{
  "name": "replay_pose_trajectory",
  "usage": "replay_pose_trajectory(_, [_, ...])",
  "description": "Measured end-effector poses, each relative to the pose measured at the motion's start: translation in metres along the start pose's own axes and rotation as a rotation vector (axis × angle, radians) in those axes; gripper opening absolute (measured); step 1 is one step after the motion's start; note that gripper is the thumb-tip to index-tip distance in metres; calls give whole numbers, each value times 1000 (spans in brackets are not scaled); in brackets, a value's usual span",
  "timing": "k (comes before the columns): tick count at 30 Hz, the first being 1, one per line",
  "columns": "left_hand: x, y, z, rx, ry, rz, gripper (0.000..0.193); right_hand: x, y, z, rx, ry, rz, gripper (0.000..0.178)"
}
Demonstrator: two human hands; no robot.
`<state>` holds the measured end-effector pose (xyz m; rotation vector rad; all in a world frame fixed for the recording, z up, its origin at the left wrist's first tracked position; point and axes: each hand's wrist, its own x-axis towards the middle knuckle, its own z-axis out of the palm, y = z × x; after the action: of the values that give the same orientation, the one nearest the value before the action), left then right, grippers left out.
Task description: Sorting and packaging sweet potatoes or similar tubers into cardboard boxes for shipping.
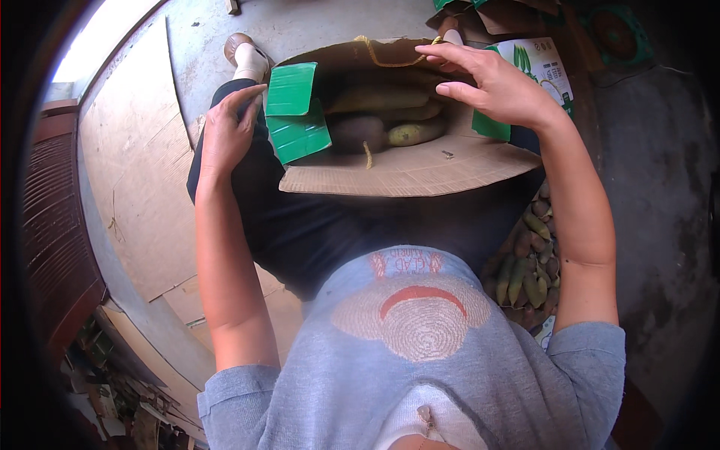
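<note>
An open cardboard carton (409, 180) with green outer faces stands between my legs, its flaps folded out. Inside lie several long, mango-like fruits, one yellowish green (416, 133) and others darker in shadow. Yellow rope (367, 51) loops from the far wall, and a short end hangs by the near flap. My left hand (229, 131) is open beside the green left flap (291, 88); whether its fingertips touch the flap I cannot tell. Over the carton's far right corner is my right hand (499, 82), open, thumb and fingers apart, with nothing visible in it.
On the floor right of my leg lies a heap of green and reddish mango-like fruits (529, 277). A white and green printed carton panel (544, 67) is beyond my right hand. Flat cardboard sheets (135, 172) cover the floor at left, by a dark brown slatted wooden piece (60, 225).
</note>
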<state>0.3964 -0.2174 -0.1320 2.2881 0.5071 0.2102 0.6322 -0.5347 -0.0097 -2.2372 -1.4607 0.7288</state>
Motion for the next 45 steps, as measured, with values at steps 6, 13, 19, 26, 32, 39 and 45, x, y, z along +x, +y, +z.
replay_pose_trajectory(6, [-3, 0, 3, 22, 11, 12, 26, -77, -32, -13, 356, 322, 77, 53])
replay_pose_trajectory(13, [-10, -1, -3, -119, 233, 42, 26, -148, -39, 1, 394, 503, 177, 54])
replay_pose_trajectory(19, [-13, 26, -48, -316, 360, 105, 30, -172, -38, 5, 97, 440, 110, 62])
replay_pose_trajectory(26, [44, 111, -109, 162, -41, 273, 37, -164, -7, 46, -345, 442, 37, 38])
replay_pose_trajectory(32, [75, 137, -43, 305, -296, 369, 49, -154, -23, 43, -390, 523, -8, 17])
replay_pose_trajectory(39, [107, 140, 15, 744, -460, 122, 31, -138, -30, 35, -470, 477, -105, 14])
replay_pose_trajectory(45, [110, 115, 28, 798, -397, 238, 17, -121, -32, 32, -485, 456, -147, 15])
